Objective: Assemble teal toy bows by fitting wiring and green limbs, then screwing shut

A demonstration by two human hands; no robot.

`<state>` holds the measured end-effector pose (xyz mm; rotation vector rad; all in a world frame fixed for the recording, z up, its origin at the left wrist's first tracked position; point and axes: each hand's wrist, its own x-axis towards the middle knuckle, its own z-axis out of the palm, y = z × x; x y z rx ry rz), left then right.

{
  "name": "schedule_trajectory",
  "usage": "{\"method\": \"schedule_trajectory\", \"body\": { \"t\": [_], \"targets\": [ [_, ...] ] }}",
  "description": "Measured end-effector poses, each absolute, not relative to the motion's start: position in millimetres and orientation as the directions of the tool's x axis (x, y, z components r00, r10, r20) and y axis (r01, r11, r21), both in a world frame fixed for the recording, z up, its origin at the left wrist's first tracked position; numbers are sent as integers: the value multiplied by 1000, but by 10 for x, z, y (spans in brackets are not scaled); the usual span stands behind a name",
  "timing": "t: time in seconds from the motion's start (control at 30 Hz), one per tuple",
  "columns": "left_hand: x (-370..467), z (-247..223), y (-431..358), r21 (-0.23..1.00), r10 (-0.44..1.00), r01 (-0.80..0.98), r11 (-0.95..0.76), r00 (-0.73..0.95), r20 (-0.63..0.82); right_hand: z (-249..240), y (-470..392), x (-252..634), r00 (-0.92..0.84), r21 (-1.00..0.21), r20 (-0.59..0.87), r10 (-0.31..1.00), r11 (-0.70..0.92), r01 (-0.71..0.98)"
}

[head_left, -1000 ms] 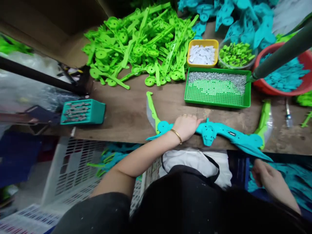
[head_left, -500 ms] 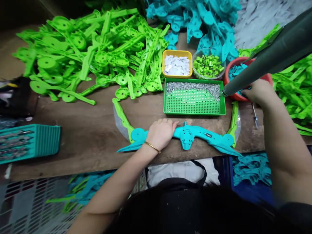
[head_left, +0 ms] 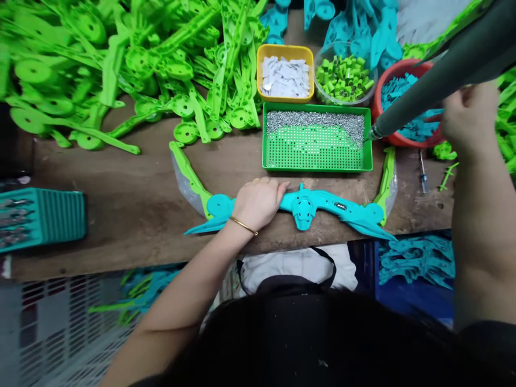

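A turquoise toy bow (head_left: pixel 303 211) with lime-green limb ends lies flat on the bench in front of me. My left hand (head_left: pixel 258 201) rests over its left arm, fingers curled over the far edge and thumb along the turquoise plastic. At the right rim of a red bowl (head_left: pixel 379 110) is my right hand (head_left: pixel 470 118), its fingers curled in. Whatever the right fingers may hold is too hidden to make out. Small turquoise pieces (head_left: pixel 415 126) fill the bowl. A dark grey power screwdriver (head_left: pixel 427 88) slants across it, tip near the green basket's right end.
A green basket (head_left: pixel 316 167) of screws lies beyond the bow, with a yellow tub (head_left: pixel 285 99) and a clear tub (head_left: pixel 344 80) behind. Lime-green parts (head_left: pixel 181 59) pile up at back left. A screwdriver (head_left: pixel 423 177) lies at right, a turquoise basket (head_left: pixel 64 217) at left.
My right hand has moved from over the red bowl's front to its right rim, uncovering more turquoise pieces. My left hand stays on the bow. The view has shifted slightly.
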<state>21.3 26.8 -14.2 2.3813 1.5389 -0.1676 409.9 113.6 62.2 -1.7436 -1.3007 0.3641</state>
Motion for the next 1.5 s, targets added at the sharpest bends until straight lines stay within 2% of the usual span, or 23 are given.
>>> {"method": "schedule_trajectory", "body": {
  "t": [0.07,0.13,0.2,0.3,0.43,0.57,0.7,0.83,1.0,1.13,1.3,1.5],
  "targets": [
    [218,-142,264,185,875,907,-377,415,-250,606,1051,4062,447,-867,355,821,111,485],
    [217,-144,259,190,878,907,-376,414,-239,579,865,3971,499,-923,330,801,162,349],
    [213,-149,256,201,877,903,-380,421,-231,527,604,3851,484,-966,197,853,86,242],
    [206,-159,252,212,873,898,-385,429,-231,443,210,3644,361,-982,-23,932,-89,169],
    [216,-151,249,207,884,907,-367,409,-227,404,-38,3322,116,-909,-224,968,-250,335],
    [231,-128,246,216,882,909,-358,405,-242,416,34,3074,-129,-789,-419,899,-290,541],
    [230,-135,245,212,886,911,-354,399,-237,432,203,2996,-401,-685,-465,789,-34,728],
    [220,-157,247,193,886,912,-362,401,-233,459,354,2954,-568,-630,-489,662,182,755],
    [206,-168,257,173,880,907,-383,415,-230,493,454,2774,-618,-561,-596,512,285,777],
    [192,-177,261,165,880,906,-389,419,-223,478,460,2692,-537,-493,-667,517,233,838],
    [184,-179,263,184,874,898,-400,434,-219,454,465,2748,-584,-562,-639,500,215,799],
    [163,-190,260,157,872,893,-422,447,-199,484,497,2718,-616,-568,-616,491,264,779]
  ]
}}
